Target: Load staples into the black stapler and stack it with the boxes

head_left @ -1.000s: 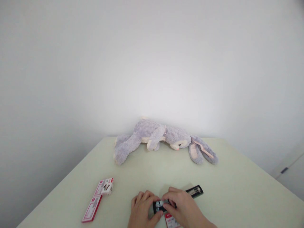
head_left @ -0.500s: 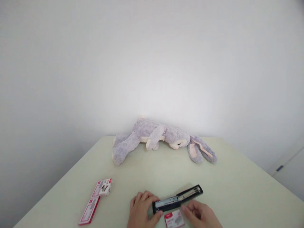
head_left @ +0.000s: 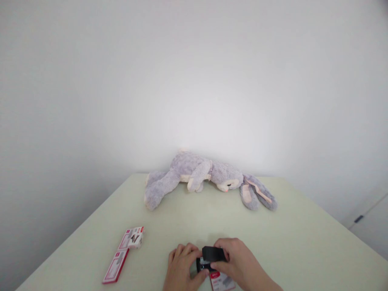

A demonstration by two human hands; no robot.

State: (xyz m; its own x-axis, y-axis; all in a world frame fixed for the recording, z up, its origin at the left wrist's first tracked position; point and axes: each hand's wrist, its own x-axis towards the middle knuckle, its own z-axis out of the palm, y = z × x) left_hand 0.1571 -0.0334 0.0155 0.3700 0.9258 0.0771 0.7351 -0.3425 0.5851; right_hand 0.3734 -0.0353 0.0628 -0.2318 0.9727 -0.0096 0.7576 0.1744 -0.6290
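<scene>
Cupping both hands (head_left: 209,264) around the black stapler (head_left: 212,255)

Hidden and cropped at the bottom edge

Both hands, left hand (head_left: 181,268) and right hand (head_left: 238,264), cover most of the black stapler (head_left: 212,255), so its base and far end cannot be seen. The small staple box (head_left: 222,281) runs off the bottom edge, as do both wrists. Print on the opened red-and-white box (head_left: 123,252) is too small to read.

stapler (head_left: 211,258) between hands near table (head_left: 303,242) front; staple boxes (head_left: 125,250) left; plush rabbit (head_left: 206,178) behind, probably against wall.
</scene>
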